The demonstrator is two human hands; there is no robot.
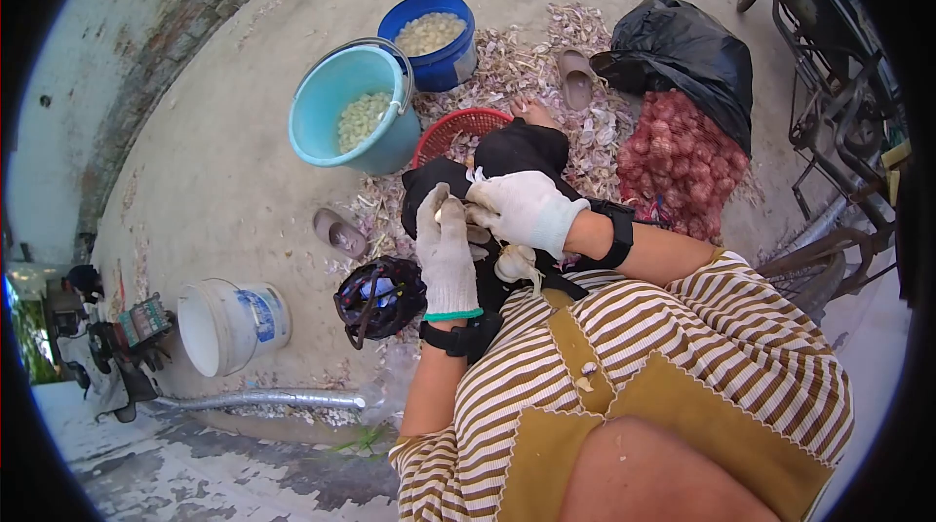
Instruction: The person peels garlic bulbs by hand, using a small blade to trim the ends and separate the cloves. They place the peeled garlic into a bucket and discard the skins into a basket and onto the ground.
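Both of my hands wear whitish gloves and meet above my dark-clothed lap. My left hand [447, 254] has its fingers closed around a small pale piece that looks like a garlic clove [439, 214]. Close beside it on the right, my right hand [524, 211] is closed with its fingertips pressed together; what lies between them is too small to make out. A whole garlic bulb [515, 264] with its stem rests on my lap just below my right hand. Beyond my knees sits a red basket [460, 122] with peelings in it, partly hidden by my leg.
Peeled cloves fill part of a light blue bucket [317, 113] and a dark blue bucket [444, 69]. A red net sack of bulbs [673, 156] lies under a black bag [687, 54]. Skins [585, 30], sandals [340, 232], a white bucket [229, 327] and a cart [838, 103] surround me.
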